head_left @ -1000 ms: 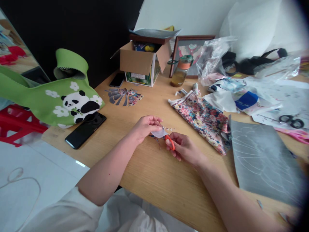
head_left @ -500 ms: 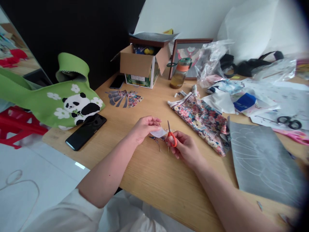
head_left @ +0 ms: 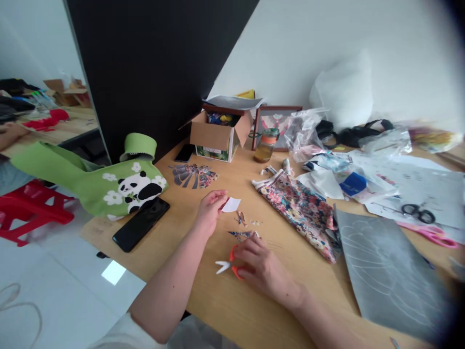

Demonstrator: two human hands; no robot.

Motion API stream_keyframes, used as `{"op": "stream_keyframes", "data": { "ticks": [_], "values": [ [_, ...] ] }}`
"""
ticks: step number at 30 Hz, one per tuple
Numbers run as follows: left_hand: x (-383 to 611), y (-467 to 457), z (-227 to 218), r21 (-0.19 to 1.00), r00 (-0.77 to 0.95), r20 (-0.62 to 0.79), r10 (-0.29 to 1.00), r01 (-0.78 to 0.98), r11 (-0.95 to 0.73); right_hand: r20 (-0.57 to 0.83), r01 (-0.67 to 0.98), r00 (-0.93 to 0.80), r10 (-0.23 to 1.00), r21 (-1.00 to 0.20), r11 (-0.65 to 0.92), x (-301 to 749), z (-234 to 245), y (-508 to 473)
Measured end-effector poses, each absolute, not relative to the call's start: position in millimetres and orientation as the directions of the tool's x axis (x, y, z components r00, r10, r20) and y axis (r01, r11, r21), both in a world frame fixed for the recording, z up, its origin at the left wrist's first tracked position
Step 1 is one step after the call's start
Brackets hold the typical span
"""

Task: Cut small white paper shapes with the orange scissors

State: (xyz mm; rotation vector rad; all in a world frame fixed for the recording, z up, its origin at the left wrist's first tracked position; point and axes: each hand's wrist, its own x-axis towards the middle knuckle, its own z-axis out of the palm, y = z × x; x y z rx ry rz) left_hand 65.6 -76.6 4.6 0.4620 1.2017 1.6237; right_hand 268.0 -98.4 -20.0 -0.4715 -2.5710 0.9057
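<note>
Centre of frame: left hand (head_left: pixel 209 213) pinches a small white piece (head_left: pixel 231 205) by its left edge, fingers closed on it. Lower centre, on the surface (head_left: pixel 203 286): right hand (head_left: pixel 259 264) over the loops of orange-handled scissors (head_left: pixel 228 265), blades parted, pointing left, well apart from the piece; cannot tell whether its fingers grip them or reach for the floral scrap (head_left: pixel 240 235) just beyond. Reads as a pause in trimming; another cut would call for fingers seated in the loops and blades brought to the piece's edge.
</note>
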Motion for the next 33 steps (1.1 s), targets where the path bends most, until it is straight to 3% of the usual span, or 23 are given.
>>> {"op": "stream_keyframes", "data": {
  "ticks": [6, 13, 20, 24, 27, 29, 33],
  "values": [
    [62.1, -74.9, -0.9, 0.871, -0.396, -0.210, 0.894, -0.492, -0.013, 0.059, 0.334, -0.866, 0.497, -0.670, 0.662, 258.9, -23.5, -111.1],
    [57.6, -71.2, -5.7, 0.833, -0.405, -0.264, 0.875, -0.553, -0.004, -0.112, 0.462, -0.827, 0.550, -0.692, 0.554, 256.1, -9.7, -111.6],
    [51.4, -64.6, -15.0, 0.797, -0.435, -0.285, 0.854, -0.603, -0.041, -0.234, 0.519, -0.794, 0.562, -0.741, 0.425, 257.5, -8.4, -112.2],
    [48.6, -64.4, -15.8, 0.784, -0.434, -0.279, 0.857, -0.619, -0.058, -0.226, 0.467, -0.825, 0.518, -0.789, 0.399, 259.0, -6.6, -114.3],
    [47.6, -65.1, -13.4, 0.764, -0.419, -0.290, 0.860, -0.643, -0.055, -0.128, 0.457, -0.804, 0.581, -0.758, 0.465, 260.2, 0.2, -109.8],
    [48.0, -65.4, -11.7, 0.751, -0.407, -0.306, 0.861, -0.659, -0.045, 0.062, 0.453, -0.749, 0.660, -0.678, 0.578, 259.2, 6.1, -100.4],
    [51.7, -66.1, -10.2, 0.741, -0.381, -0.318, 0.868, -0.671, -0.022, 0.437, 0.450, -0.694, 0.572, -0.358, 0.818, 245.5, 14.9, -71.6]
  ]
}}
